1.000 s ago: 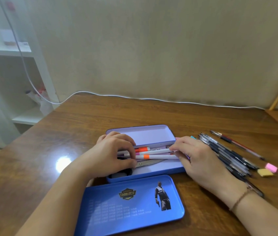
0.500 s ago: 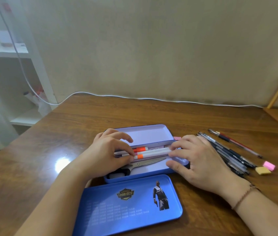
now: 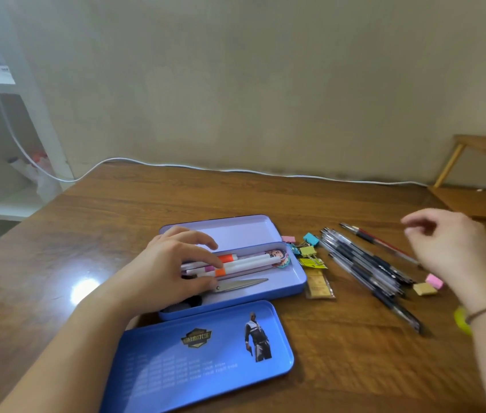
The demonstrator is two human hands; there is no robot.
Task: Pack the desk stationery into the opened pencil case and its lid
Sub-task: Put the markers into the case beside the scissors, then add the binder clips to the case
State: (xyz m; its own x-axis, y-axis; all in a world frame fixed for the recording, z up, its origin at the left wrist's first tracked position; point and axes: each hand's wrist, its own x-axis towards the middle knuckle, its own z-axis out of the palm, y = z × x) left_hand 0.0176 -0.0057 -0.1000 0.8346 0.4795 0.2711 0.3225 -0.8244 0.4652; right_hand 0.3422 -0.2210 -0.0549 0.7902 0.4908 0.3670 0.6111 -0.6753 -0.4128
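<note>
A blue tin pencil case (image 3: 289,289) lies open mid-desk, its pale inner tray (image 3: 241,229) raised at the back. Inside are white markers (image 3: 244,263) with orange caps and a pair of scissors (image 3: 243,284). My left hand (image 3: 170,269) rests on the markers' left ends, fingers spread over them. The blue lid (image 3: 206,356), printed with a figure, lies flat in front of the case. My right hand (image 3: 456,248) hovers blurred above the desk at the right, loosely curled and holding nothing. A pile of dark pens (image 3: 363,263) lies between the case and that hand.
Coloured binder clips (image 3: 307,245) and small packets (image 3: 319,283) lie beside the case's right end. A red pen (image 3: 381,241), a pink eraser (image 3: 433,281) and a tan eraser (image 3: 424,289) lie farther right. A white cable (image 3: 235,169) runs along the desk's back edge. White shelves stand at the left.
My right hand has let go of the markers and lifted away to the right, above the pens and erasers. The left hand stays on the markers in the case.
</note>
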